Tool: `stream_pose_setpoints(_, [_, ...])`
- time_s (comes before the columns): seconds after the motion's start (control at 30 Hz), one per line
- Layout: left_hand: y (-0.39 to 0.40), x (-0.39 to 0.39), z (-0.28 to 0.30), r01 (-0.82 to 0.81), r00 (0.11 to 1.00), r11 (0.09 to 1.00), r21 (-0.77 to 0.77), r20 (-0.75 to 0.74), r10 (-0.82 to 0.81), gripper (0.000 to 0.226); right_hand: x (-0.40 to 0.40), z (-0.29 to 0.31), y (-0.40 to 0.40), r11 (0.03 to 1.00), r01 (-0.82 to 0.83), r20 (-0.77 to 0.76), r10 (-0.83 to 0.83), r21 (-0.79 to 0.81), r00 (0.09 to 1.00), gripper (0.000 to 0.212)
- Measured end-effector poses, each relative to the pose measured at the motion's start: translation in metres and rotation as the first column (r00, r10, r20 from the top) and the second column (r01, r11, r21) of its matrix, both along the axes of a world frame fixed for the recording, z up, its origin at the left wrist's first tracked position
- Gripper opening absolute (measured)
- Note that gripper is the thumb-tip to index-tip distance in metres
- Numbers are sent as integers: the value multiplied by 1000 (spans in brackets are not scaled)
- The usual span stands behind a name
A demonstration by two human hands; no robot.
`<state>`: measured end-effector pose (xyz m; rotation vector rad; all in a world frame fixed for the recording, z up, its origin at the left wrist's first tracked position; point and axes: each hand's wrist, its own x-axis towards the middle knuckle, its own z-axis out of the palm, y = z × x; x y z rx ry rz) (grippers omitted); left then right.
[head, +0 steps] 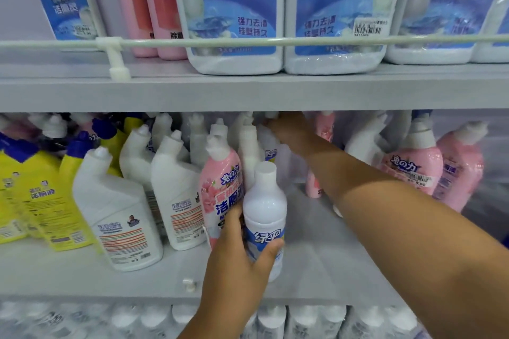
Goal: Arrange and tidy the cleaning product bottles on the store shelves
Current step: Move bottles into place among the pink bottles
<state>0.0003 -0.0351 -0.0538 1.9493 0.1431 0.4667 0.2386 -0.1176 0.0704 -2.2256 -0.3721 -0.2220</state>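
Note:
My left hand [242, 253] grips a white round bottle with a blue band [264, 209], upright at the front of the middle shelf [316, 256]. A pink toilet-cleaner bottle [220, 187] stands just left of it, touching. My right hand [286, 126] reaches deep to the back of the same shelf, its fingers closed on the cap of a white bottle [271, 115] under the shelf above; the fingertips are partly hidden.
White angled-neck bottles [118, 209] and yellow bottles [30, 201] crowd the shelf's left. Pink bottles [413, 165] stand at the right. Large blue-labelled jugs [234, 8] sit on the top shelf behind a rail [248, 41]. White capped bottles [303, 322] fill the lower shelf.

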Motion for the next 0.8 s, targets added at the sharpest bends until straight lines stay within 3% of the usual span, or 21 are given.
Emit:
stream_pose_setpoints(0.07, [-2, -1, -2, -40, 999, 998, 46, 15, 39, 76, -10, 4, -17, 998, 48, 48, -46, -42, 998, 29])
stream_pose_setpoints(0.23, [-7, -2, -3, -117, 993, 987, 113, 38, 114, 79, -63, 13, -66, 993, 52, 95, -41, -109, 995, 23])
stream_pose_setpoints(0.37, [-8, 0, -3, -98, 994, 988, 119, 62, 91, 83, -117, -1, -104, 999, -39, 0, 39, -34, 999, 21])
stream_pose_setpoints(0.43, [-7, 3, -5, -81, 995, 988, 131, 75, 71, 86, -139, -10, -115, 994, -60, -48, 64, 88, 997, 25])
stream_pose_setpoints(0.53, [-4, 3, -9, -15, 995, 994, 112, 102, 4, 79, -168, -25, -118, 959, -61, -73, 84, 278, 994, 33])
stream_pose_setpoints(0.7, [11, 4, -14, 184, 982, 981, -67, 58, -180, 74, -199, -73, -100, 930, 63, -131, -16, 361, 991, 61])
stream_pose_setpoints(0.8, [24, 1, -14, 289, 957, 951, -108, 56, -285, 73, -213, -84, -87, 896, 200, -138, -157, 396, 978, 50])
